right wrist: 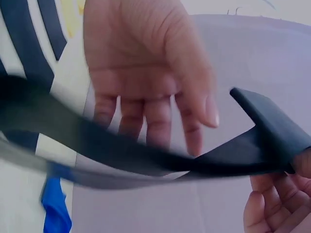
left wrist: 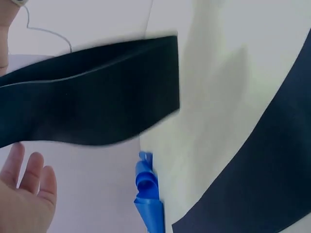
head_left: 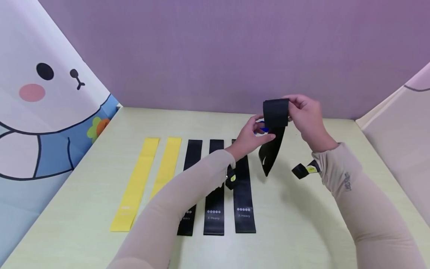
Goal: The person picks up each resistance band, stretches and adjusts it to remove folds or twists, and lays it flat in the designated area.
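Observation:
My right hand point(head_left: 307, 117) pinches the folded top of a black resistance band point(head_left: 276, 113) above the table's far right part. Its looped lower end hangs down and tapers in the head view. Beside the band on the left, my left hand point(head_left: 250, 138) has its fingers spread, with the thumb overlapping the hanging part. In the right wrist view, the left hand's palm and fingers point(right wrist: 146, 68) are behind the blurred loop, while the right hand point(right wrist: 279, 201) grips the folded end. A blue band point(left wrist: 148, 194) lies crumpled on the table behind, partly hidden in the head view.
Two yellow bands point(head_left: 136, 183) and three black bands marked X-Heavy point(head_left: 244, 209) lie flat in a row on the pale table point(head_left: 279, 239). My left sleeve covers parts of several. A purple wall panel point(head_left: 201, 56) borders the back; printed cloths point(head_left: 23, 130) flank the sides.

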`<state>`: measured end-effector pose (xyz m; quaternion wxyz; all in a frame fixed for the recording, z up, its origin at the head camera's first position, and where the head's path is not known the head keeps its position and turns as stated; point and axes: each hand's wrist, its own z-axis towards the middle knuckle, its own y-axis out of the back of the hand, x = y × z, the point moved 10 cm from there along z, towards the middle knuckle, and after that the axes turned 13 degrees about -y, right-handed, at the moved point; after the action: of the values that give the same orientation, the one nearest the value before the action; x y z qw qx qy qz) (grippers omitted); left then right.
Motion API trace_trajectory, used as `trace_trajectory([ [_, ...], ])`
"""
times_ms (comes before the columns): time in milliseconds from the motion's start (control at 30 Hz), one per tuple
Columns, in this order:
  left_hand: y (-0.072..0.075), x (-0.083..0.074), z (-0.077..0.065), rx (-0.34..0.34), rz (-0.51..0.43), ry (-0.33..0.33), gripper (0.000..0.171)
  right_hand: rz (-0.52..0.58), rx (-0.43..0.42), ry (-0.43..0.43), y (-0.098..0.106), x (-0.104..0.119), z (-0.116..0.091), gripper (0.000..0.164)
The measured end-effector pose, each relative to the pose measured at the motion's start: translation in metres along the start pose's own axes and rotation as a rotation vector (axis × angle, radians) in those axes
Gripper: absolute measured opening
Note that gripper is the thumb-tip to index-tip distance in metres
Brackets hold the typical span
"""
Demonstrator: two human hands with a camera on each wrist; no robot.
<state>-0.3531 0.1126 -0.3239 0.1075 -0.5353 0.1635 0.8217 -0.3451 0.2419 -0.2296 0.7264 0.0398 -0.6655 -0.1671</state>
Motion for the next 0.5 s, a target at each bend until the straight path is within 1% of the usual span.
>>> trace_trajectory([
  [67, 0.001, -0.002, -0.004, -0.014, -0.035, -0.011, 0.063, 0.032, 0.02, -0.027, -0.002, 0.001, -0.005, 0.014],
  [100, 0.002, -0.005, -0.006, -0.018, -0.027, -0.026, 0.062, 0.034, 0.035, -0.031, -0.004, 0.002, -0.007, 0.014],
  [167, 0.006, -0.012, -0.01, -0.023, 0.024, -0.07, 0.061, 0.027, 0.059, -0.04, -0.007, 0.003, -0.012, 0.014],
  [200, 0.009, -0.018, -0.012, -0.028, 0.061, -0.101, 0.062, 0.019, 0.074, -0.04, -0.009, 0.004, -0.015, 0.015],
  [300, 0.02, -0.043, -0.017, -0.048, 0.197, -0.246, 0.067, -0.035, 0.112, -0.034, -0.015, 0.006, -0.022, 0.018],
  [367, 0.027, -0.064, -0.021, -0.058, 0.292, -0.37, 0.069, -0.063, 0.139, -0.029, -0.019, 0.007, -0.027, 0.02],
  [433, 0.032, -0.086, -0.026, -0.062, 0.393, -0.511, 0.066, -0.067, 0.179, -0.024, -0.024, 0.008, -0.031, 0.023],
  [500, 0.034, -0.107, -0.032, -0.062, 0.486, -0.645, 0.057, -0.071, 0.21, -0.011, -0.029, 0.008, -0.034, 0.025],
])
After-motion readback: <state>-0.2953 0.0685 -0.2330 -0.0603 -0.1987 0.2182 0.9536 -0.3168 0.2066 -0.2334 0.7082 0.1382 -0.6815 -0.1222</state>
